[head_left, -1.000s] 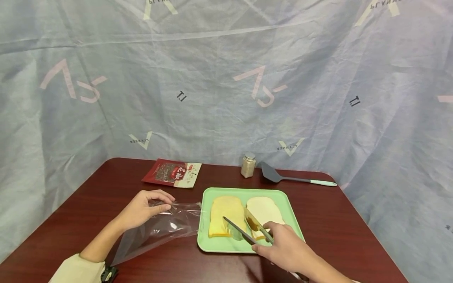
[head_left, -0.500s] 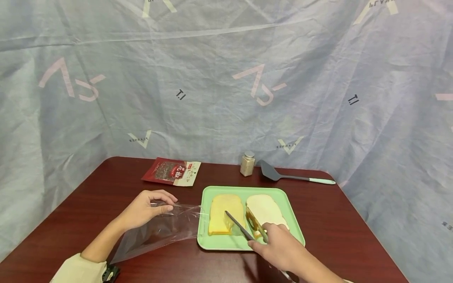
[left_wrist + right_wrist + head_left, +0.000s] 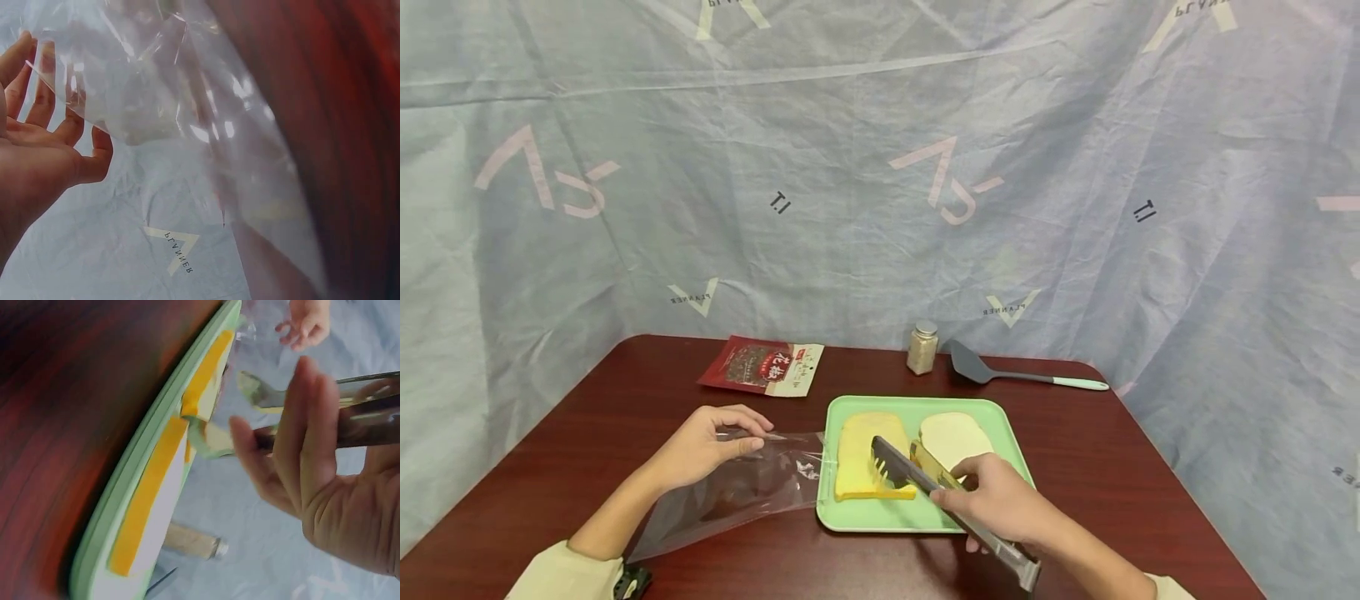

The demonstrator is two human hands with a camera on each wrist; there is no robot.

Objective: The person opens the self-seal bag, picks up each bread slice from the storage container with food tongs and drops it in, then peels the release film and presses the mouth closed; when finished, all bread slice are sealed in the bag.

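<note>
Pinching the edge of a clear plastic bag (image 3: 737, 492) between thumb and fingers, the left hand (image 3: 715, 443) sits at the left, holding nothing else. The bag reaches right to the rim of the green tray (image 3: 880, 518); a slack pinch could let it droop or fold onto the food. Behind it lies a red packet (image 3: 760, 367). On the tray's left, the yellow slice (image 3: 859, 462) lies flat. Tongs (image 3: 996, 546) stand spread, one tip over that slice, the other near the gap beside the pale slice (image 3: 951, 437); whether either tip touches, I cannot tell. Squeezing too hard could tear the slices if they are soft, and a stray tip could drag the neighbour. Farther back stands a jar (image 3: 922, 352). The right hand (image 3: 1000, 500) curls round the tongs; an uneven grip could twist them. A spatula (image 3: 973, 367) lies behind, toward the right.
</note>
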